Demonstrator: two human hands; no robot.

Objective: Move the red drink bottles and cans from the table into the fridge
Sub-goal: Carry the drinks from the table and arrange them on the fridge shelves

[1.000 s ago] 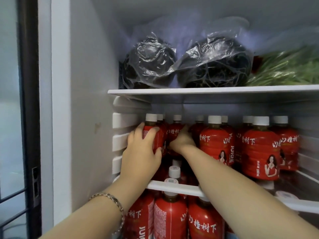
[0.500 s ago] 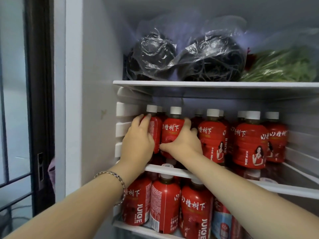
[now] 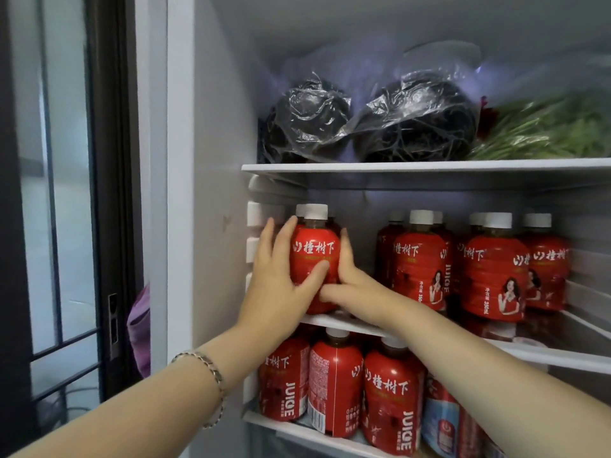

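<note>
A red juice bottle [image 3: 315,252] with a white cap stands at the front left of the fridge's middle shelf [image 3: 344,323]. My left hand [image 3: 281,279] wraps its left side, thumb across the label. My right hand [image 3: 350,285] holds its right side, fingers up along the bottle. Another capped bottle [image 3: 300,211] shows just behind it. Several red bottles [image 3: 420,259] fill the right of the same shelf, with a gap between them and the held bottle. More red bottles [image 3: 334,385] stand on the shelf below.
The top shelf [image 3: 413,166] carries two clear bags of dark greens [image 3: 416,123] and a bag of green vegetables [image 3: 542,130]. The fridge's left inner wall [image 3: 218,193] is close to my left hand. A dark-framed glass door [image 3: 66,193] stands at the far left.
The two front left bottles, apart before, now line up one behind the other. Both hands have closed in on the front one. The view has pulled back slightly.
</note>
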